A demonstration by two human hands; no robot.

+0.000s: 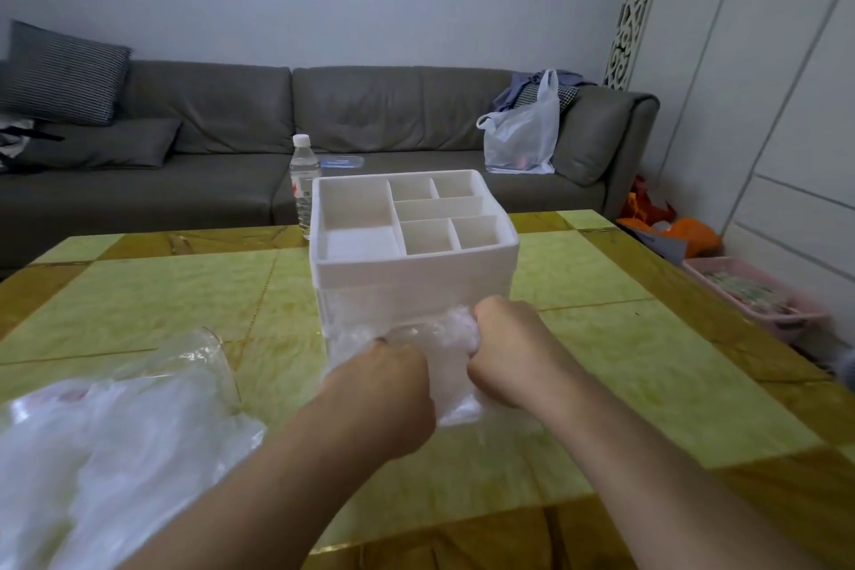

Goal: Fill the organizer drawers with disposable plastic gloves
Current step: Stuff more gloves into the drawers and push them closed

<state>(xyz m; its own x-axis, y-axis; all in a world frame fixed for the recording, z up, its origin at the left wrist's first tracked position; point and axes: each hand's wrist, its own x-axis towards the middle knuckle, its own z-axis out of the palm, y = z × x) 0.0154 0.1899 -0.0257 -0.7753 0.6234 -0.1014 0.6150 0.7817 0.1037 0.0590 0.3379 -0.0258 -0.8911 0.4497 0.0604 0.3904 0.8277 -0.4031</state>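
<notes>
Two bare forearms entering from the lower edge, no sleeves, cuffs or wristbands anywhere along their visible length. Left hand (388, 377) and right hand (506, 340) both uncovered, wearing no gloves. No rings, watch, bracelets or markings to be seen on wrists or backs of hands. Fingertips mostly hidden, so nails not readable. Nothing else of the body in view

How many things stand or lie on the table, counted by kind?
White organizer: 1
Water bottle: 1
Clear plastic bag of gloves: 1
Bunch of plastic gloves gripped by both hands: 1
Total: 4
</notes>
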